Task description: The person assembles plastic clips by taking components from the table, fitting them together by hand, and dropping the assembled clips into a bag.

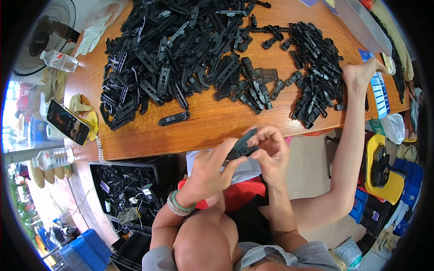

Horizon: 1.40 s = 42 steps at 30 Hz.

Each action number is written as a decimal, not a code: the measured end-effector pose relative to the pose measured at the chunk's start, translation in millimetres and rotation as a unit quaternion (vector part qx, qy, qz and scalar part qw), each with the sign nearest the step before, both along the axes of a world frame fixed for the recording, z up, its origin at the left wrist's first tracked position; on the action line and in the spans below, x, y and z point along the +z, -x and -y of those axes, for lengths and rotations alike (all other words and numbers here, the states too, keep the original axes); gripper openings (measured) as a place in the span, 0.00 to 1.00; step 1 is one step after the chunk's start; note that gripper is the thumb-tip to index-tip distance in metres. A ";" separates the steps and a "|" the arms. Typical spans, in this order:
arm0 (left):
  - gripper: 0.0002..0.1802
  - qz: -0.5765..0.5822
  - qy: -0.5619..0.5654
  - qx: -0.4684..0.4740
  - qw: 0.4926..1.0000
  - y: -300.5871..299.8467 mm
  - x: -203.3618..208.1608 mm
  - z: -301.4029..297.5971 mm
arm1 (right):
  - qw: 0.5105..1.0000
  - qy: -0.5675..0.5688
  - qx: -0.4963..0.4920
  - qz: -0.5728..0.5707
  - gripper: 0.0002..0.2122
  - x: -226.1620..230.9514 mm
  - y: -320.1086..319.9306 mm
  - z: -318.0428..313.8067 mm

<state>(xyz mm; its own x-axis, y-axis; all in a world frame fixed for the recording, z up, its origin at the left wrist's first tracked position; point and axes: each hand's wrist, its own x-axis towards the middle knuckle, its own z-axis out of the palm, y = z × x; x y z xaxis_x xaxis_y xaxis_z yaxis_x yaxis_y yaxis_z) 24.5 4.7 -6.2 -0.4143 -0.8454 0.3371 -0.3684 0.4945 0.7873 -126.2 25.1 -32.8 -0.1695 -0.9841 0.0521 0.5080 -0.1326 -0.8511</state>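
Just off the table's near edge, my left hand (210, 169) pinches a slim black plastic part (239, 145) between fingers and thumb. My right hand (274, 153) curls around the other end of the part, its thumb and fingertips closed against it. A shorter piece seems to jut out along the part's lower side, but I cannot tell if it is separate. Beyond the hands, one long black plastic piece (174, 118) lies alone on the wood. Behind it spreads a big heap of similar long black parts (167, 58).
Smaller black parts form a second pile (314, 77) on the wooden table (203, 131). A bare foot (359, 74) rests beside it. At left are a phone (68, 121), a plastic bottle (60, 61) and a fan (49, 36). Below stands a black crate (101, 198) of cables.
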 end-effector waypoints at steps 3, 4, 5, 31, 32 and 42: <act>0.18 -0.002 -0.025 0.020 0.999 5.1 3.2 -4.3 | 0.996 0.016 0.048 0.071 0.15 7.5 4.0 4.8; 0.18 -0.002 -0.025 0.019 1.000 6.1 3.8 -5.6 | 0.991 0.013 0.088 0.098 0.18 9.7 6.3 4.5; 0.19 0.014 -0.005 0.029 0.999 7.1 4.3 -6.9 | 0.991 0.013 0.087 0.098 0.18 7.2 9.0 3.0; 0.18 -0.048 -0.077 -0.017 0.996 6.7 1.3 5.7 | 0.996 -0.013 0.044 -0.076 0.14 -12.2 22.7 -0.2; 0.17 -0.026 -0.097 -0.014 0.995 4.2 2.4 4.1 | 0.996 -0.012 0.046 -0.076 0.14 -9.9 23.8 0.3; 0.07 0.151 0.087 0.228 0.958 -49.0 0.2 35.3 | 0.890 0.052 -0.027 -0.453 0.06 11.9 13.4 42.1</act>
